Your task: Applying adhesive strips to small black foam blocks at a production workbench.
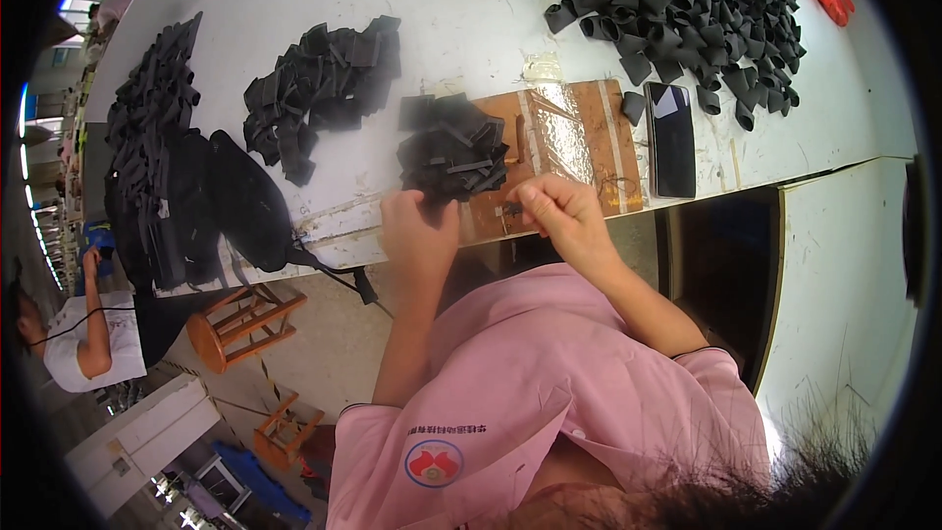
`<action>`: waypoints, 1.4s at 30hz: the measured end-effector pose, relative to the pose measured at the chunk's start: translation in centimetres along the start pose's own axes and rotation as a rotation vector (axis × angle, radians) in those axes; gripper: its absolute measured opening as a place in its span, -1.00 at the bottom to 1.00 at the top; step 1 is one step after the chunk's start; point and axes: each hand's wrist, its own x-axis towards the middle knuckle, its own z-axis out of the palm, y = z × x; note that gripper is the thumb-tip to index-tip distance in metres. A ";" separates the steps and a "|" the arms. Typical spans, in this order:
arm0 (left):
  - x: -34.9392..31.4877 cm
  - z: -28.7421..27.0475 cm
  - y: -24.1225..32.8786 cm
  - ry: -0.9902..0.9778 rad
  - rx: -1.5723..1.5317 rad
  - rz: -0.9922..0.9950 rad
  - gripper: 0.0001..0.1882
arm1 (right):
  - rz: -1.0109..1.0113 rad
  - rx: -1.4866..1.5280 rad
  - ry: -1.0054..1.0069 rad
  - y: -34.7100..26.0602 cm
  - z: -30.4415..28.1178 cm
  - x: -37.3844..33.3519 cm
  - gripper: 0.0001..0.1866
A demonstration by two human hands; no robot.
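My left hand (420,234) is at the near edge of a heap of black fabric pieces (451,149), fingers curled and thumb apart from them, with dark fabric between. The pieces are short, flat strips lying loosely over one another, partly on a brown board (599,152). My right hand (567,221) hovers over the board's near edge, just right of that heap. Its thumb and forefinger are pinched together, the other fingers bent in. Something small and dark shows beside the fingertips; whether it is held is too small to tell.
A phone (672,142) lies right of the board. Beyond it spreads a large pile of folded black loops (687,20). Two more black piles, one of short pieces (324,88) and one of strips (152,128), lie left, with a black bag (245,201). Wooden stools (245,324) and another person (93,339) are lower left.
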 end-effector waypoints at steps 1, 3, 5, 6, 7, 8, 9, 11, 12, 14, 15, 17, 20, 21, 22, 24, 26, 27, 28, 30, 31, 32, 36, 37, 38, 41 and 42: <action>-0.1 0.3 -0.6 -0.008 0.054 0.060 -0.79 | 0.030 -0.024 -0.034 0.2 0.3 0.0 -0.75; -0.5 0.7 -1.4 -0.011 0.108 0.120 -0.81 | -0.002 -0.073 -0.089 1.1 0.7 0.1 -0.75; -1.0 0.8 -1.7 0.118 0.089 0.154 -0.85 | -0.072 -0.139 -0.158 1.6 1.2 0.1 -0.73; -1.0 0.6 -1.3 0.116 0.086 0.156 -0.85 | -0.072 -0.140 -0.154 1.9 1.5 0.3 -0.73; -1.0 0.0 -0.6 0.167 -0.007 0.219 -0.86 | -0.034 -0.119 -0.164 2.2 1.7 0.5 -0.73; -1.1 -0.4 0.0 0.218 -0.102 0.282 -0.85 | 0.003 -0.097 -0.173 2.3 1.9 0.7 -0.73; -1.5 -0.9 0.3 0.213 -0.105 0.385 -0.80 | 0.206 0.065 -0.269 1.0 2.0 0.8 -0.74; -1.6 -1.3 1.2 0.214 -0.108 0.518 -0.80 | 0.108 0.098 -0.218 0.8 3.0 0.9 -0.76; -1.7 -1.4 1.6 0.213 -0.109 0.650 -0.80 | 0.014 0.133 -0.168 0.7 3.4 0.8 -0.78; -1.8 -1.3 2.1 0.197 -0.161 0.646 -0.78 | 0.003 0.090 -0.090 1.4 3.4 0.9 -0.83; -1.8 -1.6 2.9 0.131 -0.401 0.411 -0.80 | -0.182 -0.122 -0.011 0.9 3.2 0.8 -0.85; -2.1 -2.5 4.2 -0.086 -1.051 -0.245 -0.87 | -0.517 -0.396 0.102 0.4 2.8 0.7 -0.87; -0.6 -3.6 4.6 -0.319 -1.400 -0.540 -0.94 | -0.790 -0.610 0.202 0.2 2.5 0.3 -0.82; -0.5 -3.8 5.1 -0.273 -1.336 -0.481 -0.94 | -0.793 -0.611 0.198 0.0 2.6 0.2 -0.82; -0.3 -3.9 5.4 -0.268 -1.337 -0.481 -0.94 | -0.827 -0.686 0.212 -0.2 2.7 0.1 -0.78; 0.0 -4.2 5.9 -0.343 -1.139 -0.458 -0.94 | -0.861 -0.761 0.227 -0.3 2.8 0.0 -0.75; 0.2 -4.3 6.2 -0.346 -1.141 -0.471 -0.93 | -0.886 -0.813 0.247 0.0 2.8 0.0 -0.74; 0.2 -4.3 6.4 -0.347 -1.142 -0.485 -0.92 | -0.887 -0.813 0.247 0.0 2.8 0.0 -0.74; 0.2 -4.4 6.4 -0.347 -1.142 -0.484 -0.92 | -0.884 -0.839 0.241 0.0 2.8 0.0 -0.74; 0.2 -4.5 6.4 -0.336 -1.060 -0.487 -0.93 | -0.883 -0.865 0.233 -0.2 2.7 0.0 -0.73; 0.2 -4.5 6.3 -0.333 -1.060 -0.485 -0.93 | -0.789 -0.777 0.159 -0.7 2.5 0.1 -0.72; 0.2 -4.4 6.1 -0.314 -1.078 -0.451 -0.94 | -0.695 -0.688 0.086 -1.2 2.3 0.1 -0.72; 0.2 -4.7 5.6 -0.366 -0.980 -0.235 -0.98 | -0.505 -0.389 -0.004 -1.8 1.6 -0.3 -0.75; 0.1 -4.7 5.9 -0.357 -1.003 -0.241 -0.96 | -0.533 -0.376 -0.011 -1.5 1.5 -0.3 -0.78; 0.1 -4.7 6.2 -0.357 -1.003 -0.239 -0.96 | -0.560 -0.363 -0.018 -1.3 1.5 -0.3 -0.81; -0.1 -4.4 6.4 -0.318 -1.011 -0.224 -0.99 | -0.653 -0.424 0.022 -1.1 1.5 0.0 -0.87; -0.4 -4.0 6.0 -0.173 -0.733 -0.040 -0.99 | -0.656 -0.422 0.018 -1.0 1.8 0.0 -0.87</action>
